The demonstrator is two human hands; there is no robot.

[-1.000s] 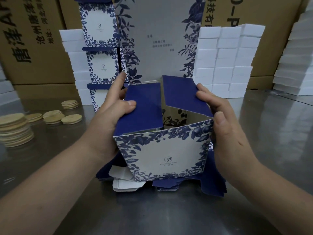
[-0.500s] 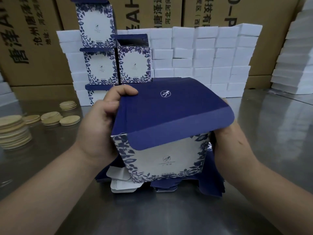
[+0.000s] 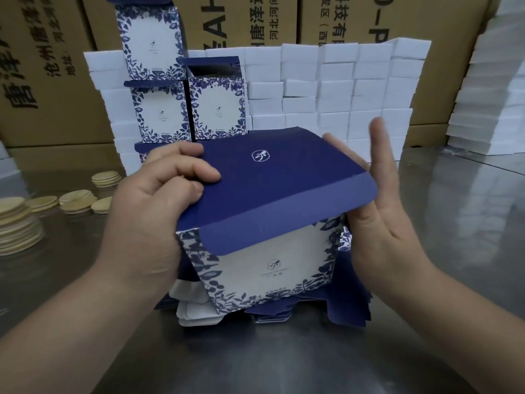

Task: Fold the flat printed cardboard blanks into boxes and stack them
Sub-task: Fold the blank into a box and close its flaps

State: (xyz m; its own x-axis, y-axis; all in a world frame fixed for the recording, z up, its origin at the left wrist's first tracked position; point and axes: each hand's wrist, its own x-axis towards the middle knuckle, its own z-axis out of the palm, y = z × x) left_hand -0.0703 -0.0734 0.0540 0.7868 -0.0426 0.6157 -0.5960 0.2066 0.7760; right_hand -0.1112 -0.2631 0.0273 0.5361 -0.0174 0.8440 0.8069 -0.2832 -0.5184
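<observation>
The left hand (image 3: 153, 211) grips the printed box (image 3: 272, 268) at its lid; the right hand (image 3: 380, 223), fingers straight, flanks it. Beneath lie blanks (image 3: 349, 308).

Hands: two were in view, the left hand (image 3: 153, 211) and the right hand (image 3: 380, 223).
Box (image 3: 270, 260) between the fingers (image 3: 199, 173): one.
Folded boxes (image 3: 217, 109) beyond the left fingers: four showed, one of them mostly hidden.
Flat blanks (image 3: 349, 308) below the fingers: one pile; its sheets could not be counted.
Wooden discs (image 3: 76, 199) left of the left fingers: five piles.
White foam blocks (image 3: 335, 89): one wall stood beyond the fingers and one stack right of the right fingers; the blocks were too many to count.
Brown cartons (image 3: 42, 81) beyond everything: at least three.
</observation>
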